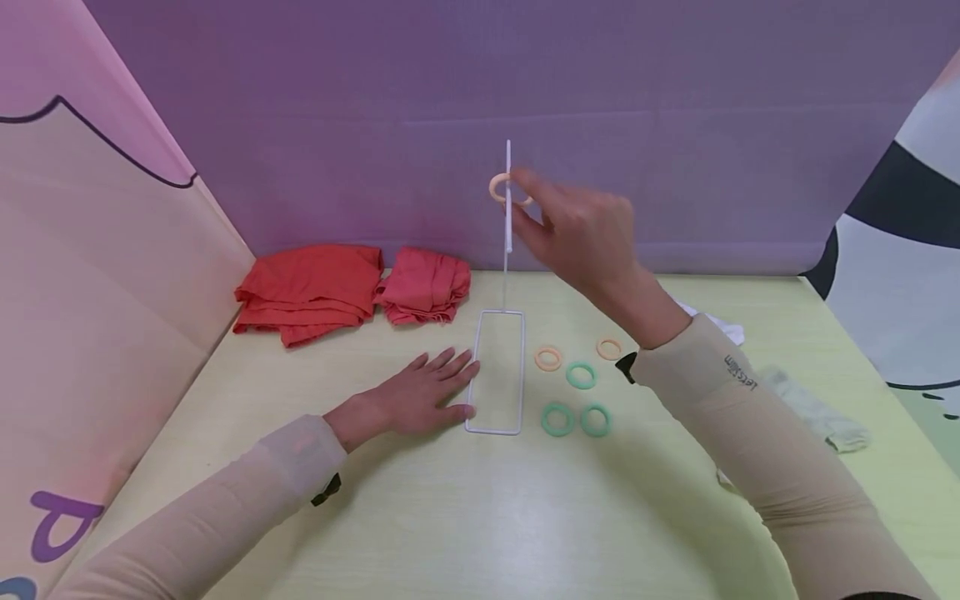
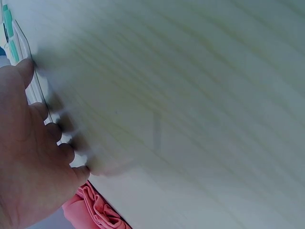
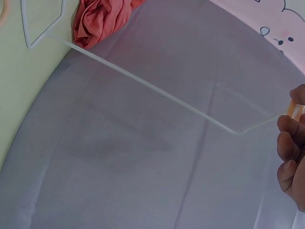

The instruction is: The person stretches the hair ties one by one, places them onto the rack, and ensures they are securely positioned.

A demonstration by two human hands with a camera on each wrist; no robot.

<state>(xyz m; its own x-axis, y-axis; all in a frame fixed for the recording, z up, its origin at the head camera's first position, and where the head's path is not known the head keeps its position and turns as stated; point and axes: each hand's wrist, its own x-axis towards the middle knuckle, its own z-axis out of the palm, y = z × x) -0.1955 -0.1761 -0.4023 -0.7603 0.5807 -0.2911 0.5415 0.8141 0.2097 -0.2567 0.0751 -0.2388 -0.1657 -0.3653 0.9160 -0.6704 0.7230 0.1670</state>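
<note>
Currently logged: right hand pinched an orange ring at the top of the white upright rod; left hand lay flat, fingers straight, against the rod's rectangular wire base.

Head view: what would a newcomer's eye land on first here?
The right hand, raised at centre, pinches a peach ring at the thin white upright rod of a wire stand. The left hand lies flat against the stand's rectangular base on the pale yellow-green table. Loose peach and green rings lie right of the base, and red cloths are bunched at the back left.
</note>
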